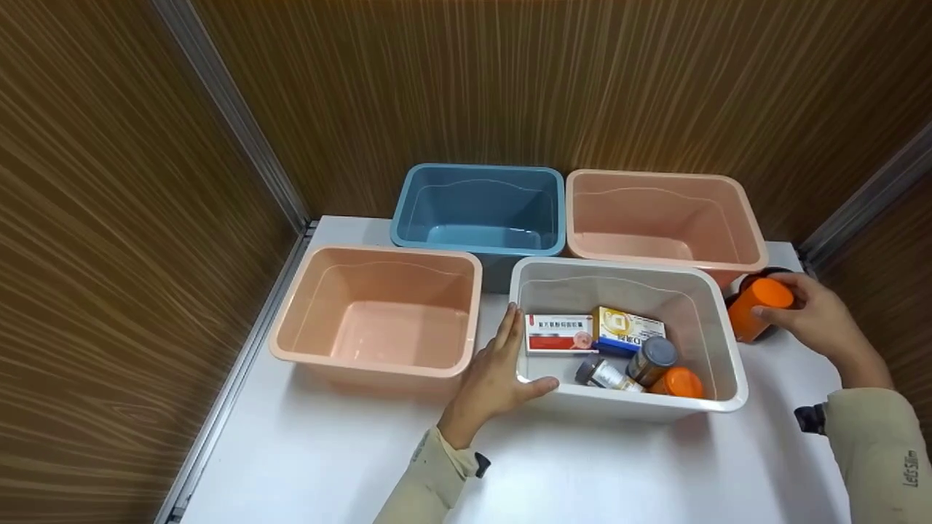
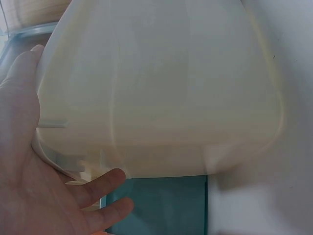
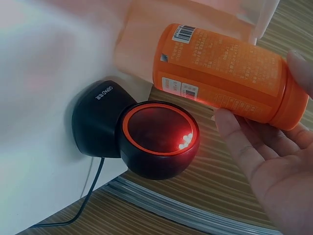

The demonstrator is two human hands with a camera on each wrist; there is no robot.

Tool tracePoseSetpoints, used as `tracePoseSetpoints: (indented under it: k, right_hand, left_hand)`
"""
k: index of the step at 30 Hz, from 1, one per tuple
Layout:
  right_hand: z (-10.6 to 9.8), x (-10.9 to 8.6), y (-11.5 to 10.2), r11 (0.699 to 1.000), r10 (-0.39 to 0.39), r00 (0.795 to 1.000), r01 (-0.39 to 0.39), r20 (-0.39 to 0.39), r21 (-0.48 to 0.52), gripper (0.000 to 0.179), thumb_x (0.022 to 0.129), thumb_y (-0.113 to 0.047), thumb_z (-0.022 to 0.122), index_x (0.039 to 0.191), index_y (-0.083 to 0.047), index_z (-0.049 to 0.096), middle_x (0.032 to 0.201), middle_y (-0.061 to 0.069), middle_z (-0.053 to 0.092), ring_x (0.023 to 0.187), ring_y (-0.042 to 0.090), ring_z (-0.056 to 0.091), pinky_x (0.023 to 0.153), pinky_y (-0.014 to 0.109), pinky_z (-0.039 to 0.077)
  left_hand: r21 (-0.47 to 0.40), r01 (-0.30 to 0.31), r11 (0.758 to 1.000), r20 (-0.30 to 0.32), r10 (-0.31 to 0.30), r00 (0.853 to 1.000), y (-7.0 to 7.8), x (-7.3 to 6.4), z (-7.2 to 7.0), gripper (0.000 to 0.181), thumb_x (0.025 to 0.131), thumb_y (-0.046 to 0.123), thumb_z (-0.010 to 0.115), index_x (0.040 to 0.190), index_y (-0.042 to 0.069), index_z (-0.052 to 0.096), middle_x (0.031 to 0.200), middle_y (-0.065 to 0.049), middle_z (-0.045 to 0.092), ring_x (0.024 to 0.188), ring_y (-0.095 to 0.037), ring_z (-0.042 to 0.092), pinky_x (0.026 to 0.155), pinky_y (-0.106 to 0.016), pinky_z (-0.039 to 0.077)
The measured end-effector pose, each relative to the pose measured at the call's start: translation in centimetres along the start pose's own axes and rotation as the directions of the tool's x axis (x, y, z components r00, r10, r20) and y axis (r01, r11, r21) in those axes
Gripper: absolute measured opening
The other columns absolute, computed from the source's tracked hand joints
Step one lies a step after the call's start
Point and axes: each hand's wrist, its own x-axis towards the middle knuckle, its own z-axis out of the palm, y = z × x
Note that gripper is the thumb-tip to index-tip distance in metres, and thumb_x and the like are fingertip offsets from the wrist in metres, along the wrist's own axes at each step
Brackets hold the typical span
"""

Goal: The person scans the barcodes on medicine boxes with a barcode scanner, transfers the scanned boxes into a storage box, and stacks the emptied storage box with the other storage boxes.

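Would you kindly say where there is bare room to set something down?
The tabletop is bare in front of the white bin, between the sleeves, and in front of the left peach bin. It is crowded right of the white bin, where the right hand holds an orange bottle near the black scanner.

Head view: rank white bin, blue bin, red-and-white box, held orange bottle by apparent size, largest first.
1. White bin
2. Blue bin
3. Red-and-white box and held orange bottle: too alike to rank.

back wall: brown wood-grain | left wall: matching | corner strip: grey metal | tabletop: white, faintly shiny
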Motion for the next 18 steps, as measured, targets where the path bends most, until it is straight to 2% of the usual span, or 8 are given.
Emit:
tracePoseSetpoints:
  k: [8,13,18]
  right_hand:
    - [-0.05,0.36,0.27,1.000,0.023,1.000,-0.023,0.005,0.020,0.092,0.084,-0.052,0.064,0.145,0.004,0.022,0.140,0.033,0.029,0.119,0.048,0.034,0.094,0.066,0.031]
    - [-0.17,0.34,0.12,0.999,0.033,0.999,-0.033,-0.012,0.025,0.092,0.085,-0.051,0.063,0.146,0.004,0.020,0.142,0.034,0.027,0.118,0.048,0.034,0.094,0.065,0.031]
    - [-0.35,0.40,-0.18,0.999,0.029,0.999,-0.028,-0.023,0.023,0.096,0.086,-0.052,0.061,0.151,-0.004,0.010,0.147,0.034,0.016,0.121,0.051,0.029,0.095,0.066,0.029]
  left_hand:
    - [-0.015,0.014,1.000,0.011,-0.014,1.000,-0.04,-0.21,0.07,0.118,0.067,0.078,0.059,0.151,0.028,-0.008,0.155,0.014,-0.016,0.137,-0.026,0.027,0.104,-0.048,0.030]
    - [-0.004,0.018,1.000,0.014,-0.018,1.000,0.02,-0.13,0.03,0.118,0.065,0.083,0.053,0.151,0.029,-0.007,0.155,0.016,-0.016,0.137,-0.026,0.027,0.104,-0.047,0.031]
    - [0.000,0.027,1.000,0.027,-0.027,0.999,0.03,-0.01,-0.08,0.117,0.063,0.087,0.047,0.149,0.033,-0.011,0.154,0.017,-0.016,0.136,-0.027,0.028,0.103,-0.047,0.032]
